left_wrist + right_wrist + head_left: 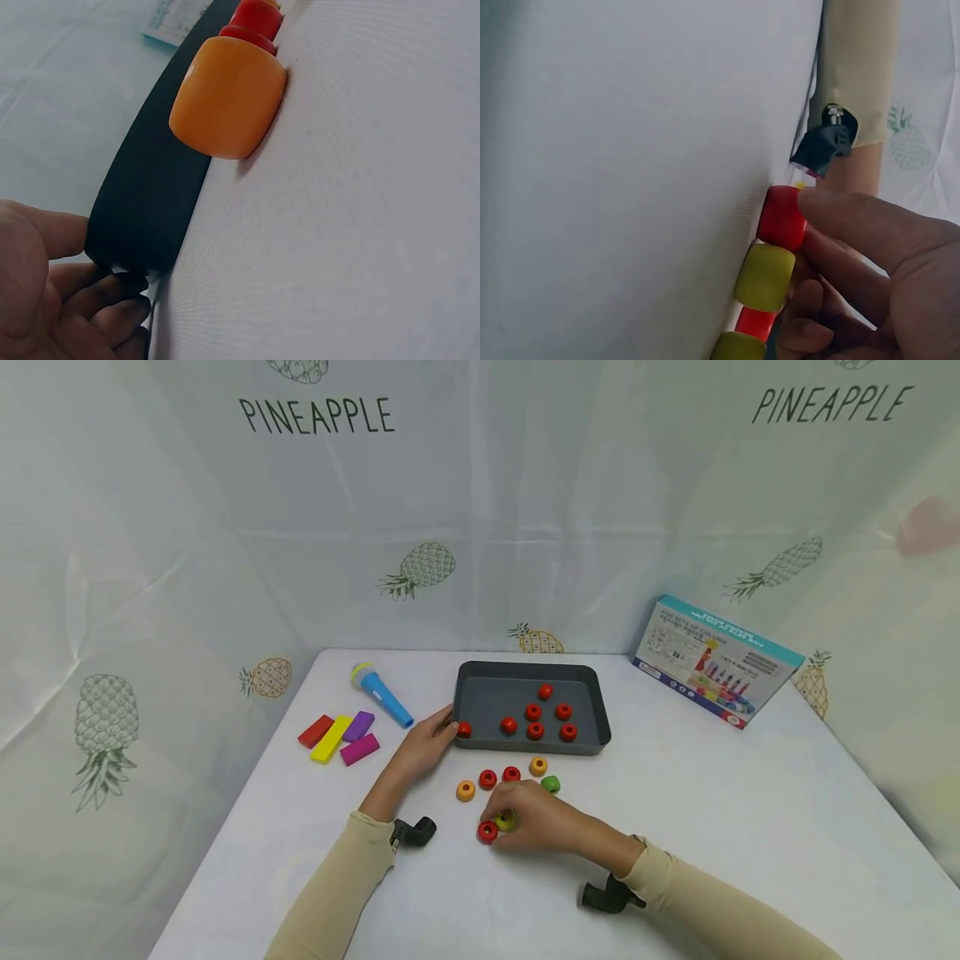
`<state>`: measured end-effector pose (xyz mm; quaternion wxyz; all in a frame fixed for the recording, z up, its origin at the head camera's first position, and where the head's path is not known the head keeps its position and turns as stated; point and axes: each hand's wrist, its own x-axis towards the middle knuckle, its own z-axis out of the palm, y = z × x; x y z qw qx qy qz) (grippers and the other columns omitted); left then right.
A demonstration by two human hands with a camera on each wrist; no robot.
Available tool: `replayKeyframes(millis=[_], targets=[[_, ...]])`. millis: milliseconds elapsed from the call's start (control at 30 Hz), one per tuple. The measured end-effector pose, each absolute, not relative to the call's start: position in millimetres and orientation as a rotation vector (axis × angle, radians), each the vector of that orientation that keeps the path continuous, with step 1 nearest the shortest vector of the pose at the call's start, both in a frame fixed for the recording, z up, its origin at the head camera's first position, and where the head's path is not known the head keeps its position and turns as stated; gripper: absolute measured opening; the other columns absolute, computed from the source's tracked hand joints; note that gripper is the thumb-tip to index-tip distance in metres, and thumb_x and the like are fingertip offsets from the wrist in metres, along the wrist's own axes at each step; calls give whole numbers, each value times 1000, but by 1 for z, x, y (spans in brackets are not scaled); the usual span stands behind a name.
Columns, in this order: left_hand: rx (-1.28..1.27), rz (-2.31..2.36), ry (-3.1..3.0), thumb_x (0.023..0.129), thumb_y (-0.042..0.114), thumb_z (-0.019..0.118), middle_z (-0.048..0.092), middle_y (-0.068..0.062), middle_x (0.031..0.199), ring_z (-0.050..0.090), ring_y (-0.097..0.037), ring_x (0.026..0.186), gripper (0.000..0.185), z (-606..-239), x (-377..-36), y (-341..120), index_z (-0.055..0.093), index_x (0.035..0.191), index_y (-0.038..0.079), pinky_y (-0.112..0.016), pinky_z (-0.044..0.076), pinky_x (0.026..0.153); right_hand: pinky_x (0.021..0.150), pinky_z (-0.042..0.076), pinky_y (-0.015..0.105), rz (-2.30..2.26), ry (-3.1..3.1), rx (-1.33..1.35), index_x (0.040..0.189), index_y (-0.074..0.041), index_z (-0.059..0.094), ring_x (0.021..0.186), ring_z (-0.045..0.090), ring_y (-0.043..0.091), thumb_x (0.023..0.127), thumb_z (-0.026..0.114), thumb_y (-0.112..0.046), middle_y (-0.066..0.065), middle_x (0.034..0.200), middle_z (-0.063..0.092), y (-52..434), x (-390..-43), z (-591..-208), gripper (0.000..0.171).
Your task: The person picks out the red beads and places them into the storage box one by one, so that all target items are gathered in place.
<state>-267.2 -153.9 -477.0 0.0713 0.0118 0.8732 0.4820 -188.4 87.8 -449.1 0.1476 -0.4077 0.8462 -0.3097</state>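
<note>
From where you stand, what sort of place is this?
Probably a makeshift tabletop recording booth: pineapple-print sheets hang as walls around a white table, which holds toy beads, a tray and a toy box.

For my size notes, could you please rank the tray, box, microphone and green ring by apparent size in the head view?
1. Box and tray: too alike to rank.
2. Microphone.
3. Green ring.

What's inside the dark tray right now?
The tray holds six red rings loose on its floor. A seventh red ring sits at its near-left corner by the left hand. Nothing else shows inside.
</note>
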Motion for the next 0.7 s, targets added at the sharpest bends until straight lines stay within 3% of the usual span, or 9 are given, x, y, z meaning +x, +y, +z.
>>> replayKeyframes(millis=[367,700], targets=[[46,1450,2632,106,41,50,45,-6,159,33,-30,152,57,-478,-267,-154,36,159,24,-54,27,124,81,54,18,-928,2441,-1194,100,-18,79,86,64,-1,82,84,-15,-13,93,75,86,-187,-451,19],[88,1430,2642,106,41,49,44,-6,160,32,-32,153,58,-477,-266,-156,35,159,23,-56,26,124,73,54,20,-940,2458,-1154,98,-21,78,82,62,10,82,84,-18,-14,91,72,85,-195,-439,18]])
